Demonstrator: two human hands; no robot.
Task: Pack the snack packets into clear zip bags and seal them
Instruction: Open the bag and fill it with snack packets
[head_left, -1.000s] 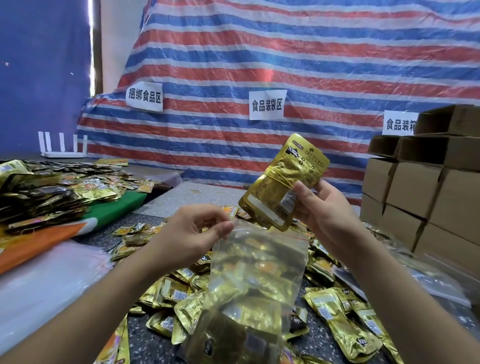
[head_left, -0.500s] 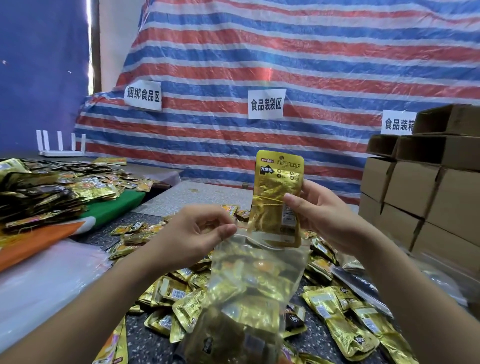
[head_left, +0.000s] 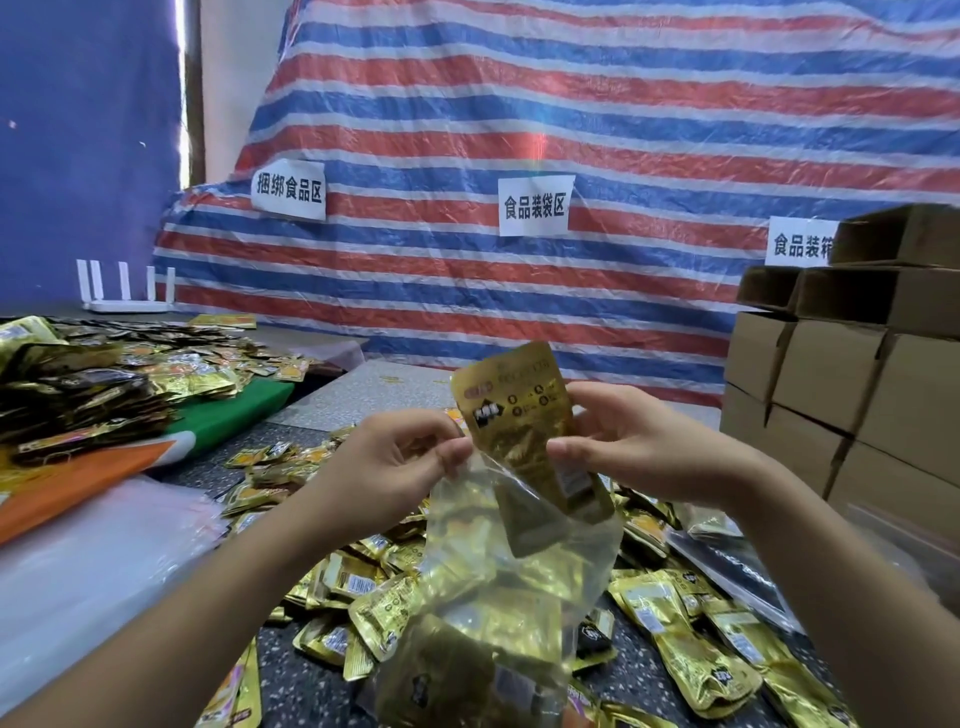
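A clear zip bag hangs in front of me with several gold snack packets inside it. My left hand pinches the bag's left rim at its open mouth. My right hand grips a gold snack packet by its right edge. The packet stands nearly upright with its lower half inside the bag's mouth and its top sticking out above the rim. Many loose gold snack packets lie on the dark speckled table below my hands.
Stacked cardboard boxes stand at the right. A heap of gold and dark packets covers green and orange sheets at the left. Clear plastic sheeting lies at the near left. A striped tarp with paper signs hangs behind.
My right hand turned the tilted packet upright, then lowered it so its bottom half entered the bag's mouth. My left hand kept its pinch on the rim.
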